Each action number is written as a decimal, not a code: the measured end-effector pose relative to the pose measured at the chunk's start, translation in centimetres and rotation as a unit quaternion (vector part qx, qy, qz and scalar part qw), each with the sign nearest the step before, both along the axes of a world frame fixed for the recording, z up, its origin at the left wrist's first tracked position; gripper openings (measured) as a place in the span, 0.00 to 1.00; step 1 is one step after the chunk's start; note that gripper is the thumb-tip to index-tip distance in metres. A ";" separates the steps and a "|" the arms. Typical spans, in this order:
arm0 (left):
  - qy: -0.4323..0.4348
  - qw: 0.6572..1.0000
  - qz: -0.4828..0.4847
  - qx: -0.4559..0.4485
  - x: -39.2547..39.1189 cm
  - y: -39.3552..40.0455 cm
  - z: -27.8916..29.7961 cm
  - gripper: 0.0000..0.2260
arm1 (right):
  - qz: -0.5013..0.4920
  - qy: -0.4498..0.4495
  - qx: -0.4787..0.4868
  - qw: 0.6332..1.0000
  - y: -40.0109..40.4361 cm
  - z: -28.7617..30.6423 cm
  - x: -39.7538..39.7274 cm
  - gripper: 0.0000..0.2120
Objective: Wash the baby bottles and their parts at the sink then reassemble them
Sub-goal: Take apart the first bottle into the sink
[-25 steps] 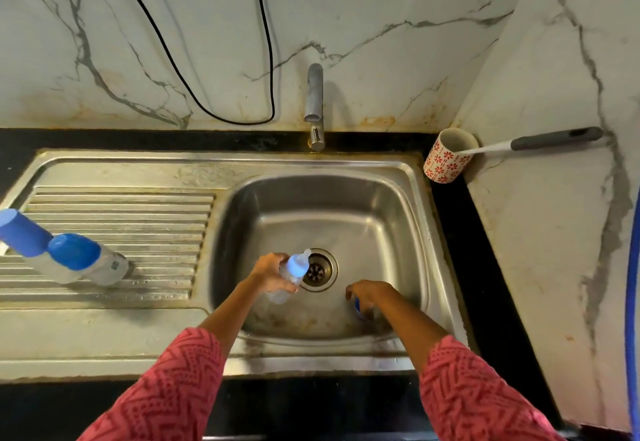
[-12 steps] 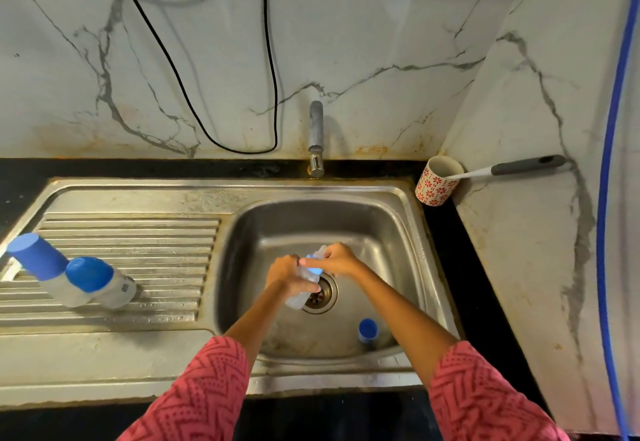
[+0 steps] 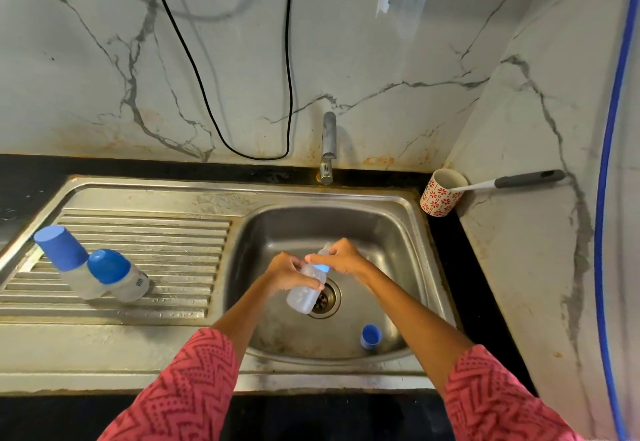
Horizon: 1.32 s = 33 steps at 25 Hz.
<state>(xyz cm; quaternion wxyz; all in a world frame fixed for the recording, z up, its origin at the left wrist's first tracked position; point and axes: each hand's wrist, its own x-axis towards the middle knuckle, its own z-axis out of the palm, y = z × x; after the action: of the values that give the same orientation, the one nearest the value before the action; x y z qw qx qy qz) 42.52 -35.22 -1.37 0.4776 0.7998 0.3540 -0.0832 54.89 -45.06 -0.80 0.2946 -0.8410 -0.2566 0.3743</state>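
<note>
I am holding a clear baby bottle (image 3: 305,290) tilted over the drain in the middle of the sink basin (image 3: 398,232). My left hand (image 3: 289,272) is wrapping its fingers around the body, while my right hand (image 3: 343,260) is pinching the blue collar and teat at the neck. It looks light, stiff plastic, probably slippery; gripping mid-body suits it. The bottle looks empty. A blue cap (image 3: 370,336) is sitting near the basin's front right corner, holding nothing I can see.
</note>
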 end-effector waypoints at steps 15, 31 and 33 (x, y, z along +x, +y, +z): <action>0.003 1.000 0.024 0.016 2.5 -3.0 2.4 0.20 | -0.113 -0.135 -0.036 0.984 0.7 3.1 -0.8 0.23; 0.058 0.977 0.007 0.206 4.0 -4.5 2.7 0.17 | -0.241 0.166 0.118 0.949 1.5 1.8 -1.9 0.11; 0.052 0.989 -0.017 0.137 3.6 -3.9 2.6 0.19 | -0.224 0.160 0.091 0.957 1.2 2.3 -1.8 0.07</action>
<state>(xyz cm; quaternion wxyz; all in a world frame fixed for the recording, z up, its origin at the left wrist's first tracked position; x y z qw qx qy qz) 46.12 -39.14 1.26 0.3426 0.8582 0.3729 -0.0835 53.07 -43.84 1.54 0.4838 -0.7753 -0.0441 0.4037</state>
